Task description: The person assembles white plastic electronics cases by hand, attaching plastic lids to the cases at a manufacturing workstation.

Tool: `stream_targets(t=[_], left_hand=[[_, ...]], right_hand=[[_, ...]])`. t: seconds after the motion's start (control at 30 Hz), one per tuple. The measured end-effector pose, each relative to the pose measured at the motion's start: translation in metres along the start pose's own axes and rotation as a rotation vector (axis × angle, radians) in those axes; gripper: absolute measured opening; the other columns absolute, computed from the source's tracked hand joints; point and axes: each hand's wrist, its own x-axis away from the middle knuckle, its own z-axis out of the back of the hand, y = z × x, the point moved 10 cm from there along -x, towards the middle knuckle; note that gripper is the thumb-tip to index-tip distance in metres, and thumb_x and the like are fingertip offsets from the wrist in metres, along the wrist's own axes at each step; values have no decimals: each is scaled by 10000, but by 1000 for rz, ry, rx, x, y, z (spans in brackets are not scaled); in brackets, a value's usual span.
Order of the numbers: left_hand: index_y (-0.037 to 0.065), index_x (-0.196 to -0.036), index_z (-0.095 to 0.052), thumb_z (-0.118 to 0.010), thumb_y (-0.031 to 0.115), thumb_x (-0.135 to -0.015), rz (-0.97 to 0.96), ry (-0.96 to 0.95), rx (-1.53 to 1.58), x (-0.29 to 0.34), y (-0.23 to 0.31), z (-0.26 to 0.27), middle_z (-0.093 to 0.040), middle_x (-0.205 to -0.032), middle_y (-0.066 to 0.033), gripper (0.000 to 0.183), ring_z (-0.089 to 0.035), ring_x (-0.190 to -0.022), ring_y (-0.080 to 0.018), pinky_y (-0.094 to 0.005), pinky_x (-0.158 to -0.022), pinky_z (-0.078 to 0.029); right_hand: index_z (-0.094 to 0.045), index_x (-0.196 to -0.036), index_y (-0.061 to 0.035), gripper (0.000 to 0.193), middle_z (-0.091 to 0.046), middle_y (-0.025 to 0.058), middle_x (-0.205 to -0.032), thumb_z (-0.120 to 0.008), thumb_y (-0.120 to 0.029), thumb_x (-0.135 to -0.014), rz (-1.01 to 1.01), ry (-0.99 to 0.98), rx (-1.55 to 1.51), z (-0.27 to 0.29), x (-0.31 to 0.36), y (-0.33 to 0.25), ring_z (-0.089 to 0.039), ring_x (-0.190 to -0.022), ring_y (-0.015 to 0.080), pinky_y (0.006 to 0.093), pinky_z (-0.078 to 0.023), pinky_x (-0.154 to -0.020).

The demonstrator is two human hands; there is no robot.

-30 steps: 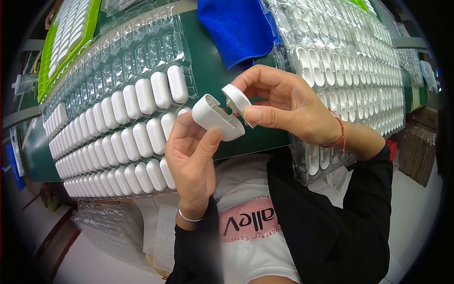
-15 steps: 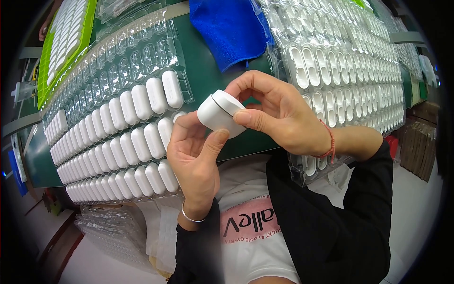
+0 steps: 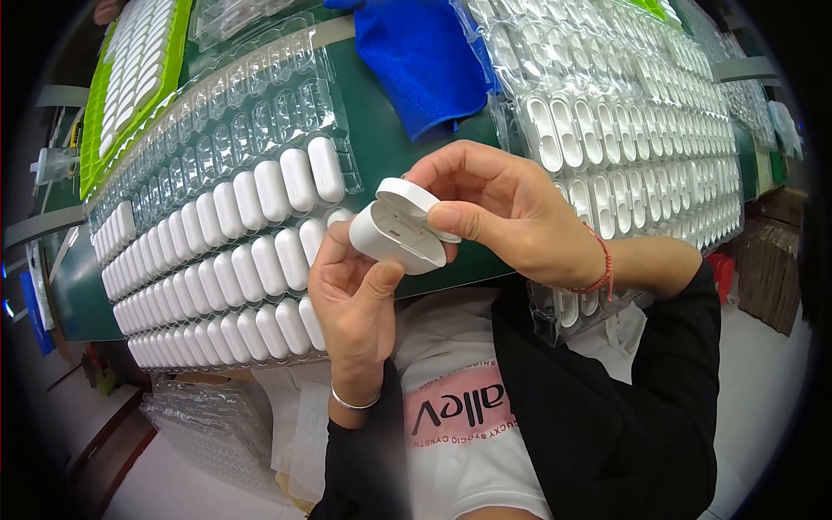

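Observation:
Between my hands is a small white earbud case (image 3: 388, 232) with its hinged lid (image 3: 407, 198) tilted up, so its hollow inside shows. My left hand (image 3: 354, 299) grips the body from below, thumb on the front edge. Thumb and fingers of my right hand (image 3: 511, 208) pinch the lid at its right end. Left of my hands, a clear plastic tray (image 3: 230, 130) carries rows of rounded white pieces (image 3: 271, 191), with bare slots in its far part. To the right, another clear tray (image 3: 511, 165) holds rows of hollow white shells (image 3: 543, 133), hollow side up.
A blue cloth (image 3: 420, 65) lies on the green table (image 3: 381, 130) between the trays. Farther left stands a bright green tray (image 3: 173, 52) of white pieces. Stacked clear trays (image 3: 208, 433) sit below the table edge at lower left, and brown cardboard (image 3: 763, 269) is stacked at right.
The case's lid has swung from nearly shut to tilted open, exposing the inside. My right hand has shifted slightly down with the lid; my left hand still holds the body.

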Motion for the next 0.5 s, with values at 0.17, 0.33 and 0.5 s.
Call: stream_targets(t=[0.17,0.33,0.5], left_hand=[[-30,-1176,-528,-719,26,-849,44,66,101,-1,6,-4,-639,-1088,-96,382,-620,-992,-149,-287,-878,-498],[-28,-1181,-524,-661,-35,-871,-42,136,110,-2,24,-6,-627,-1111,-96,339,-610,-1022,-147,-283,-920,-477],[-63,-1290,-444,-639,13,-866,-399,203,-240,4,102,-3,-508,-1291,-192,472,-478,-1262,-293,-435,-1082,-361]], right_hand=[[-606,-1104,-12,269,-631,63,-1026,-689,-79,-858,321,139,364,11,0,-28,-602,-906,140,269,-499,-737],[-637,-993,-41,323,-617,106,-985,-790,-72,-710,709,32,882,-41,17,-73,-569,-831,287,349,-486,-731],[-643,-881,-62,182,-627,75,-808,-735,-14,-731,533,-53,944,-42,-56,-84,-571,-774,250,331,-448,-640]])
